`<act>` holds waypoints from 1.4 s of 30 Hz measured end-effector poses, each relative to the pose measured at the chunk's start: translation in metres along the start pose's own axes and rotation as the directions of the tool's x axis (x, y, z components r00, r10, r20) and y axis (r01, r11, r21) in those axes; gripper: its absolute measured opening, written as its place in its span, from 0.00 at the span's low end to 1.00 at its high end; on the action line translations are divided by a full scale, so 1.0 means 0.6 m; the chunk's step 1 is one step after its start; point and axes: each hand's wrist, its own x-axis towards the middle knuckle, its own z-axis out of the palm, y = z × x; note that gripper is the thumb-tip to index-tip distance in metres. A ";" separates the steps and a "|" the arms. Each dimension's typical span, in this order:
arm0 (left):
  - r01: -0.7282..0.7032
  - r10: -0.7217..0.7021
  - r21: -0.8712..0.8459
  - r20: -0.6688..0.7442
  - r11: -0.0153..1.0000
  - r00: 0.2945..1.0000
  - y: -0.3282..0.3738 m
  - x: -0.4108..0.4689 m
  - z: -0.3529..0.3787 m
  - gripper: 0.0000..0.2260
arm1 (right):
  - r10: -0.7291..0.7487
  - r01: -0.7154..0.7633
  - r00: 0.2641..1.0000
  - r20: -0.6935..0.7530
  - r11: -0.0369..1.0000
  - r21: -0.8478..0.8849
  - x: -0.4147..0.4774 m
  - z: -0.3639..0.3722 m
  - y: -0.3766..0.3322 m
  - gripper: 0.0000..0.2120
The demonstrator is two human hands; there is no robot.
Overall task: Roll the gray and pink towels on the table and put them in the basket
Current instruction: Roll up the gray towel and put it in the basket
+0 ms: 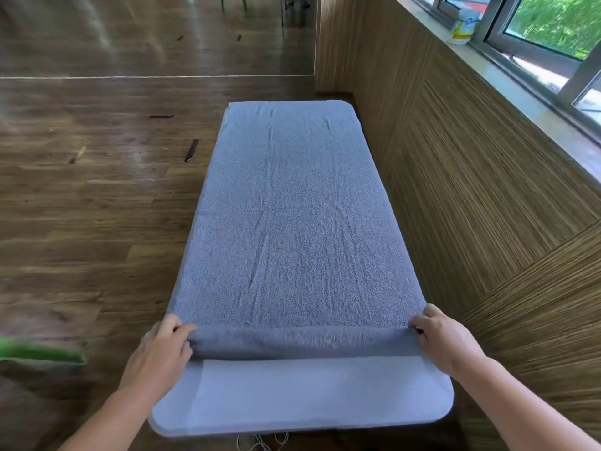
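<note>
Seen from the head camera, the gray towel (292,206) lies flat along the surface (292,392), its near end turned into a first thin roll. The left hand (162,349) and right hand (448,340) each have fingers (182,330) curled onto one end of that roll. To my eye, both ends should advance evenly and snugly, or the roll will cone. No pink towel or basket is in sight.

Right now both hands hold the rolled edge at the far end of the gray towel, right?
Not quite. The head view shows the left hand and right hand holding the rolled edge at the near end of the gray towel, not the far end. The far end lies flat and unrolled on the table.
</note>
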 end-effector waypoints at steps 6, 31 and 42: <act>-0.193 0.192 0.005 0.071 0.981 0.979 0.027 -0.002 0.008 0.19 | -0.133 0.126 0.990 -0.050 0.983 -0.134 -0.015 0.022 -0.016 0.20; -0.172 0.176 -0.064 0.067 0.983 0.982 0.034 -0.006 0.013 0.17 | -0.239 0.236 0.968 -0.077 0.971 -0.039 -0.033 0.025 -0.017 0.12; -0.179 0.176 0.024 0.080 0.984 0.981 0.023 0.000 0.016 0.07 | -0.245 0.242 0.970 -0.006 0.962 -0.130 -0.015 0.014 -0.016 0.20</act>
